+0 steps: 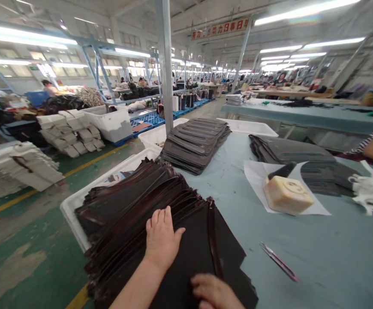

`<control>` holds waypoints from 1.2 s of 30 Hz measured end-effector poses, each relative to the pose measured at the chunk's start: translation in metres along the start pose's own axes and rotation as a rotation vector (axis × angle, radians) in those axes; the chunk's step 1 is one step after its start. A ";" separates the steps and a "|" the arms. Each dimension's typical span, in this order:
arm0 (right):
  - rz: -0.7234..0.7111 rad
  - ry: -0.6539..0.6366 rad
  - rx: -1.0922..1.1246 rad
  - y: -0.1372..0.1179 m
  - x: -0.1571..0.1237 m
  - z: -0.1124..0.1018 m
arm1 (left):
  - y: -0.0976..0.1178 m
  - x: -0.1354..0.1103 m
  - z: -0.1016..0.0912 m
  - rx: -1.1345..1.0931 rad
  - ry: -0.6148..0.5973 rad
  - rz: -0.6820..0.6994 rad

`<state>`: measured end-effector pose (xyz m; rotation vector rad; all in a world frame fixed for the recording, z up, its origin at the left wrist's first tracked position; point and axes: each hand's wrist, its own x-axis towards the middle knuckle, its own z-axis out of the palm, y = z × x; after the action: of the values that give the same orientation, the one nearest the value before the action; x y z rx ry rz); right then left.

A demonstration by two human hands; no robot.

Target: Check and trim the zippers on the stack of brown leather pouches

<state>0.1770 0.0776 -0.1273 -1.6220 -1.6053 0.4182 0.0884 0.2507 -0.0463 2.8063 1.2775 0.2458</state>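
The right hand (pixel 215 292), blurred, was at bottom centre over the dark panels (pixel 194 246); whether it gripped one could not be told. The left hand (pixel 163 240) lay on them, palm down, fingers extended. Snips (pixel 279 262) lay lower right, below a block (pixel 287 195) on paper (pixel 257 180); grey panels (pixel 196 143) overlapped above centre.

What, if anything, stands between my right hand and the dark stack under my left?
Nothing visible: your right hand is over the dark stack itself, though contact is unclear. The thread snips lie off to the right.
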 end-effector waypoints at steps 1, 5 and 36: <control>0.053 0.065 0.004 0.008 0.013 -0.019 | 0.003 0.004 0.002 -0.009 0.005 0.001; 0.501 0.559 0.090 0.055 0.080 -0.086 | 0.007 0.012 -0.009 -0.100 -0.135 0.056; 0.441 0.107 0.526 0.051 0.152 -0.078 | 0.046 0.050 0.020 -0.312 -0.098 0.206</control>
<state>0.2884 0.2038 -0.0705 -1.5358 -0.9382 0.8842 0.1583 0.2585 -0.0543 2.6400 0.8459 0.2841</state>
